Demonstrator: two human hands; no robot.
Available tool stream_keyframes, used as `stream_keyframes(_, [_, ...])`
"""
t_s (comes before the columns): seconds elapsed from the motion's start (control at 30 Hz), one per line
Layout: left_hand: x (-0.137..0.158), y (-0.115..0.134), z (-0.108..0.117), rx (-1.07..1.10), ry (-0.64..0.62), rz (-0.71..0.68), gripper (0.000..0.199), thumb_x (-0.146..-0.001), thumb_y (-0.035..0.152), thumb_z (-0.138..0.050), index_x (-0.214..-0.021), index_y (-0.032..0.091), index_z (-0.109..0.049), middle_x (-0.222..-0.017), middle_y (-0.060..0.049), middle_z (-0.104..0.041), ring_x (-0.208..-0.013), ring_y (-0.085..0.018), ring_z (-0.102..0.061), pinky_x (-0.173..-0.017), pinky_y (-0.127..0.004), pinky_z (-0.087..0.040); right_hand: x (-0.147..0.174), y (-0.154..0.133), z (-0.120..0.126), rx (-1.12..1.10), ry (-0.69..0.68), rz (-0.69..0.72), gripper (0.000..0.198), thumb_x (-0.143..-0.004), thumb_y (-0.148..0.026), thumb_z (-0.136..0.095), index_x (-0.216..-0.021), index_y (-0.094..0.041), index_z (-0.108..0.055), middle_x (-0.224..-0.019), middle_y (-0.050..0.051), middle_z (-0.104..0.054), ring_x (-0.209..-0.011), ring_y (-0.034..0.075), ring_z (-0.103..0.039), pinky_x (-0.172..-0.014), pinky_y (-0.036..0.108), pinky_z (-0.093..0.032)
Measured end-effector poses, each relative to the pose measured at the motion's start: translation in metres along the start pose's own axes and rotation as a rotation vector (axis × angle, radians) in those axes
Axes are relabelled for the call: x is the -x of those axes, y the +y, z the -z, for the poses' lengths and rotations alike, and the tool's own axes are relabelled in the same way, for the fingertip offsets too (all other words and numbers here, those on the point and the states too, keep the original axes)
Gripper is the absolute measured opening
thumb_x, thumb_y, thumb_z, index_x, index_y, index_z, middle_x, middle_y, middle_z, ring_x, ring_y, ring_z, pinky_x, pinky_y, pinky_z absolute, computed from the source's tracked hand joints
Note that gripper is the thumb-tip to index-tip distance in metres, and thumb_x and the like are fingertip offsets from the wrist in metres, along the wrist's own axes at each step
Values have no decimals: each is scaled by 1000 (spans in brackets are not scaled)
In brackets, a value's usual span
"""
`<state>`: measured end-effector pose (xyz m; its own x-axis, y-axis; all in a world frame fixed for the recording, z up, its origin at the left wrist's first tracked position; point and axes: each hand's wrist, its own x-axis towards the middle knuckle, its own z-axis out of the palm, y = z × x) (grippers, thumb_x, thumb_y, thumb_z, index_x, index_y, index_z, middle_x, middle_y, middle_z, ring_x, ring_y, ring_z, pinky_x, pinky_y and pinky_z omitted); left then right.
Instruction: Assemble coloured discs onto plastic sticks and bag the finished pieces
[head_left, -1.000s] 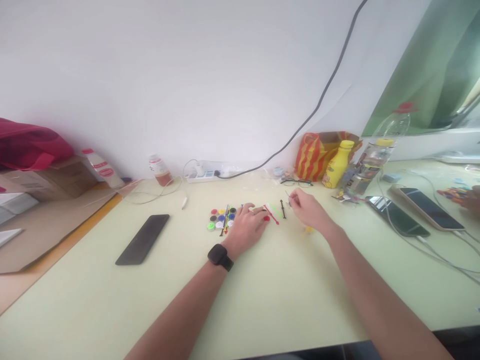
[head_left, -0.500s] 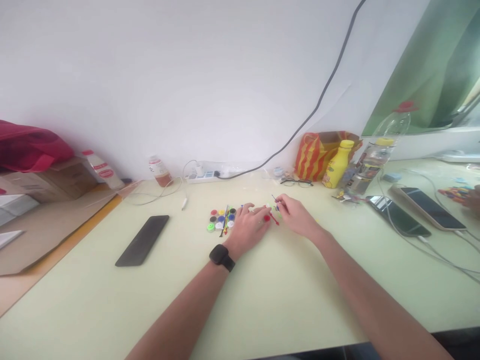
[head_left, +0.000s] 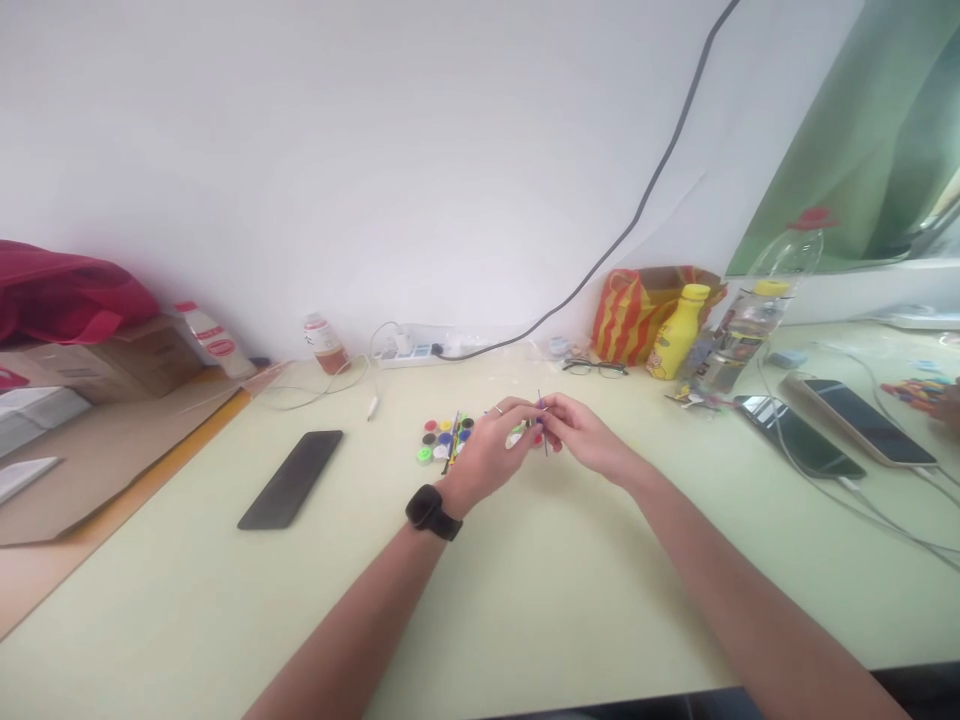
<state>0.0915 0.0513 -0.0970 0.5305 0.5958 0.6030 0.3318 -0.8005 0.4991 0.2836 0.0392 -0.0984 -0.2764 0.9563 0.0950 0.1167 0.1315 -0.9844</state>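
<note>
Between the fingertips of both hands is a thin blue-purple stick [head_left: 546, 449], standing roughly upright in the picture. My left hand [head_left: 487, 445], with a black watch at the wrist, pinches at it with thumb and forefinger. On its other side, my right hand [head_left: 589, 435] grips it with closed fingertips. Small round colored caps [head_left: 429, 440] lie in rows beside and partly under my left hand, with thin colored sticks [head_left: 453, 440] across them. More small colored pieces sit behind my fingers, mostly hidden.
A dark flat slab [head_left: 291, 480] lies at left. Along the wall stand a drink bottle [head_left: 327, 345], a power strip [head_left: 409, 352], glasses [head_left: 595, 368], a striped bag [head_left: 626, 315] and a yellow bottle [head_left: 677, 335]. Phones [head_left: 799, 435] with cables lie right, near another person's hand [head_left: 949, 403].
My left hand has lifted from the small pieces and moved its fingertips to the right hand's. Both hands now meet at the thin stick, which my right hand held alone before.
</note>
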Motion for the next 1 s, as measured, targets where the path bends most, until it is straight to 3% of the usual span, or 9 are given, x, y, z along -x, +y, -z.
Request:
stream_keyframes(0.1, [-1,0,7,5,-26,-2,17,-102,21,-59,-113,23,-72,-114,-8,-71,-100,-20,-70,-91,-36,-58,1,-4,0,-78,-34,-36,28,-95,-48,-63,-102,-22,-56,-84,1,-64,-69,14,-55,-70,30,-47])
stream_keyframes(0.37, [20,-8,9,-17,19,-53,15,-99,21,-64,-113,23,-69,-115,-7,-68,-104,-19,-68,-90,-33,-56,2,-1,-10,-90,-130,-55,14,-86,-23,-58,-99,-22,-54,-81,-3,-58,-70,13,-51,-69,28,-43])
stream_keyframes(0.57, [26,-5,-2,-6,20,-26,2,-99,21,-62,-97,21,-63,-105,-6,-63,-89,-16,-64,-80,-30,-55,4,-3,-12,141,-127,-7,12,-90,-24,-49,-94,-21,-60,-89,-1,-56,-74,13,-47,-66,26,-39])
stream_keyframes(0.77, [28,-8,-7,-89,-18,-32,7,-98,16,-58,-101,22,-61,-110,-6,-64,-93,-17,-64,-81,-29,-53,1,6,-11,25,-175,-72,8,-86,-26,-54,-93,-22,-54,-79,-4,-51,-63,12,-41,-60,25,-35])
stream_keyframes(0.87, [30,-12,-9,-139,-4,-38,13,-97,14,-55,-105,23,-61,-113,-6,-65,-93,-17,-65,-80,-30,-53,-2,11,-10,109,-109,-42,9,-89,-24,-47,-91,-21,-55,-78,-4,-51,-65,13,-43,-61,25,-36])
stream_keyframes(1.0, [34,-13,-8,-137,-14,28,11,-97,18,-56,-104,22,-63,-98,-4,-67,-83,-17,-65,-73,-28,-52,-6,20,-1,349,87,5,22,-93,-24,-40,-101,-22,-60,-86,1,-62,-75,18,-56,-70,29,-43])
